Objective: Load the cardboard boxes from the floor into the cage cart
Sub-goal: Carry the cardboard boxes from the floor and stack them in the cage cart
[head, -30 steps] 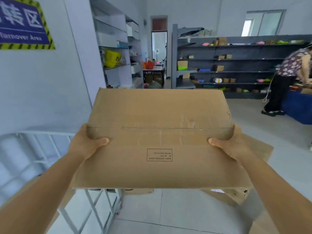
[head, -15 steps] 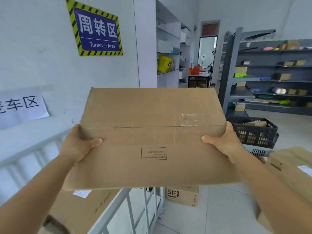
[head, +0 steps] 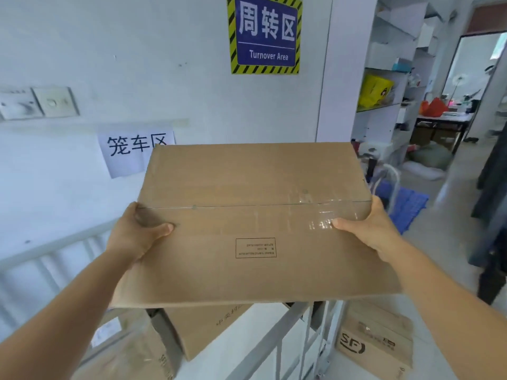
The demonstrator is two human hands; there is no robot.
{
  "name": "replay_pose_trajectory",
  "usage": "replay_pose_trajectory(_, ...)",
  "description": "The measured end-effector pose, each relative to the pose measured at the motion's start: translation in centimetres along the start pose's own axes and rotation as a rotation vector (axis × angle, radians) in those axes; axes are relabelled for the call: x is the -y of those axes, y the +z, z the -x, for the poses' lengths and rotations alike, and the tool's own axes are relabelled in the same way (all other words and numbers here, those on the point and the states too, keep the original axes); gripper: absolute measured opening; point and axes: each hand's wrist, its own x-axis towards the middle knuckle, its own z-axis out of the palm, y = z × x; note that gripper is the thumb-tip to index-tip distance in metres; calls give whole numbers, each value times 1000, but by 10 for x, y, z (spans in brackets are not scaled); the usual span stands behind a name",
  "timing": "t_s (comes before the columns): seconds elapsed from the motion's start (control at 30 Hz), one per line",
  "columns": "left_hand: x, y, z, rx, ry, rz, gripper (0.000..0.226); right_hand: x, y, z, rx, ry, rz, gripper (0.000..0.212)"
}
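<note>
Head view, carried box: a wide, flat cardboard box [head: 255,220] of plain brown corrugated board, held up at chest height above the cage cart; clear glossy tape runs along its top seam, and a small printed rectangle sits upside down on the near flap.
Head view, left hand [head: 137,237]: grips the box's left edge, thumb laid flat on top, fingers wrapped under and hidden.
Head view, right hand [head: 367,229]: grips the right edge the same way, thumb on the taped patch, fingers out of sight beneath.
Head view, cage cart [head: 290,322]: pale grey metal tube rails and thin upright bars, directly below the held box.
Head view, boxes in cart [head: 203,333]: brown cartons inside the bars, one tilted on a corner.
Head view, SF box [head: 375,346]: small brown carton on the floor, just outside the cart's right side.
Head view, wall sign [head: 264,34]: blue panel, yellow-black striped border, reads "Turnover Area".
Head view, paper notice [head: 131,152]: white sheet on the wall, partly hidden behind the box.
</note>
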Motion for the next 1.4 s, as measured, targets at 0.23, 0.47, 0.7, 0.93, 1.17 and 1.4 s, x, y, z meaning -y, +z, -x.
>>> replay_pose_trajectory(0.23, 30, 21, -32, -147, -157, -27, 57, 4, 64, -100, 191, -61, 41, 94)
replay_pose_trajectory(0.47, 73, 36, -37, -268, -316, -40, 53, -5, 131, -163, 398, -99, 93, 96)
replay_pose_trajectory(0.7, 133, 44, -34, -250, -471, -88, 67, -36, 200, -181, 541, -3, 227, 136)
replay_pose_trajectory(0.93, 202, 70, -22, -172, -613, -134, 66, -79, 248, -185, 649, 107, 374, 139)
replay_pose_trajectory(1.17, 249, 111, -6, -75, -812, -107, 102, -141, 276, -203, 748, 218, 511, 131)
replay_pose_trajectory(1.4, 270, 165, 1, -39, -939, -206, 67, -196, 304, -235, 850, 299, 617, 130)
